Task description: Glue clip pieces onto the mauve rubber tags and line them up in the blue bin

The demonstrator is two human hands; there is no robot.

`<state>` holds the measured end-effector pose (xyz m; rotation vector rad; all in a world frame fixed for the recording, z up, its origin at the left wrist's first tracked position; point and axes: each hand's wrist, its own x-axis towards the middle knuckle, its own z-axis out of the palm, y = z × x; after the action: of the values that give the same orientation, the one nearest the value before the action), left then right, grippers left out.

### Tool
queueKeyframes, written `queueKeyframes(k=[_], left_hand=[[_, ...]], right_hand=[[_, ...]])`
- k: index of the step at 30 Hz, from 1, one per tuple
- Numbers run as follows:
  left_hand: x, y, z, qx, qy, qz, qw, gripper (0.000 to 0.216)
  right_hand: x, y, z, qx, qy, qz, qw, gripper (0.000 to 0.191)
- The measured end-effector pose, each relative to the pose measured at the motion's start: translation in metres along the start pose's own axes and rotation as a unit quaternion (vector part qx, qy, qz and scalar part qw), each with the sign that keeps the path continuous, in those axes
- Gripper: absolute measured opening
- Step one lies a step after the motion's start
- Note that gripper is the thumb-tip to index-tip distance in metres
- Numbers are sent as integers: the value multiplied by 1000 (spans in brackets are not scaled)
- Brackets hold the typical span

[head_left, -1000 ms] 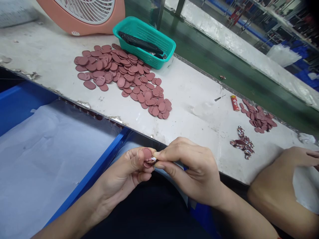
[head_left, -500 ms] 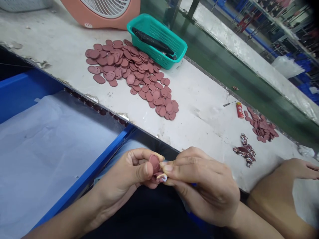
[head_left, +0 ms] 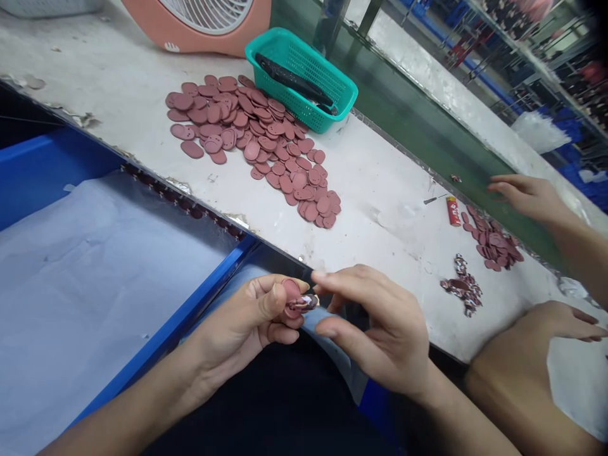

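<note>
My left hand point(head_left: 242, 313) is shut on a small bunch of dull-red oval rubber pads point(head_left: 297, 301), pinching them between thumb and fingers. A white and dark patterned strip shows among the pads. My right hand point(head_left: 375, 326) is open beside them, its fingertips close to the pads and holding nothing. Farther up the white-topped workbench point(head_left: 380, 234) lies a large loose pile of matching oval pads point(head_left: 251, 142). A smaller pile of pads point(head_left: 491, 244) and a heap of patterned scraps point(head_left: 460, 285) lie to the right.
A teal plastic basket point(head_left: 301, 79) holds a long black object. Behind it stands a pink fan point(head_left: 199, 22). A small red cylinder point(head_left: 453, 211) and a small metal tool point(head_left: 434, 199) lie on the bench. A co-worker's hand point(head_left: 527, 196) reaches in at right. A blue bin point(head_left: 95, 272) with white lining lies below the bench edge.
My right hand has let go of the pads and opened, moving slightly right. A co-worker's hand has entered at the far side of the bench near the smaller pile.
</note>
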<state>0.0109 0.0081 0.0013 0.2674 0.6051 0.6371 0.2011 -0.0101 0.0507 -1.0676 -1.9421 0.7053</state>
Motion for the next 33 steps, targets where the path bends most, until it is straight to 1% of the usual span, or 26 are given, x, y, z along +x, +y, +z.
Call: queueKeyframes(k=[2,6,12,15,22,28,30,32,33], left_hand=[[2,0,1,2,-12,1,1000,28],[3,-1,3,5,-23,0,1000,24],[2,-2,4,-16,-31,1,999,20],[2,-4,4,-26,-18,-2,999,19],[2,-5,0,-33,-9,1,999,20],[3,-5,-8,-23,-26,0,999,29],[3,-3,-12,-11,-32,-5,999,41],[1,-1,-16,5,-17,1,1000,56],[0,0,-18,12,12,12,1000,60]], right_hand=[[2,1,0,-2,-6,-3,1000,23],[3,3,1,14,-3,7,1000,15],[2,4,2,25,0,0,1000,14],[3,5,2,28,1,-2,1000,13],[3,7,5,30,-8,-7,999,12],[7,9,5,42,-33,14,999,13],[9,10,5,36,-35,13,999,15],[10,11,9,-1,-23,4,1000,15],[10,12,12,-36,-5,-5,999,16]])
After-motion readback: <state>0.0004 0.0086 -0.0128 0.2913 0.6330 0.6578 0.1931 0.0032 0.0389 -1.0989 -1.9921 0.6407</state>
